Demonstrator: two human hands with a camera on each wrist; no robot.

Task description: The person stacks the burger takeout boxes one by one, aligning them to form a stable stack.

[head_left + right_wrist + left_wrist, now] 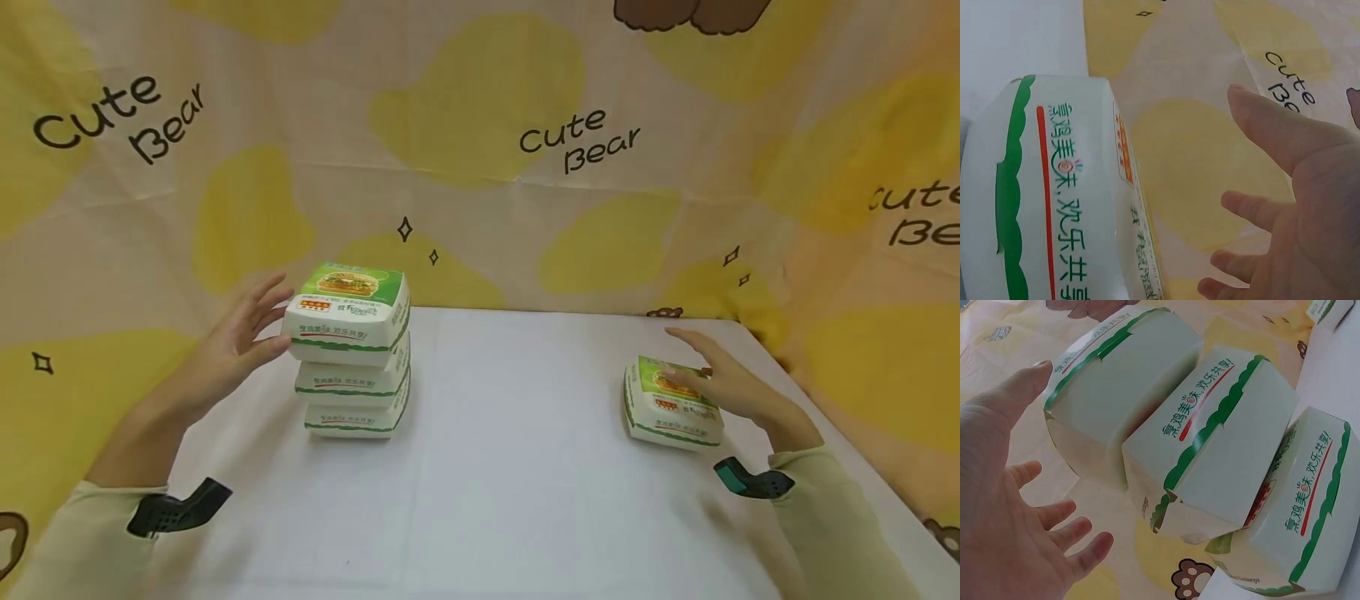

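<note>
Three burger boxes stand stacked at the left of the table; the top box sits slightly off line over the middle box and bottom box. My left hand is at the left side of the top box, fingers spread; in the left wrist view the hand has its thumb tip close to that box, contact unclear. A single burger box lies at the right. My right hand hovers over its right side with fingers extended; the right wrist view shows the hand apart from the box.
A white table spans the view, its right edge running diagonally. Behind and beside it hangs a yellow-patterned cloth with printed lettering. A dark strap device is on the left wrist, another on the right.
</note>
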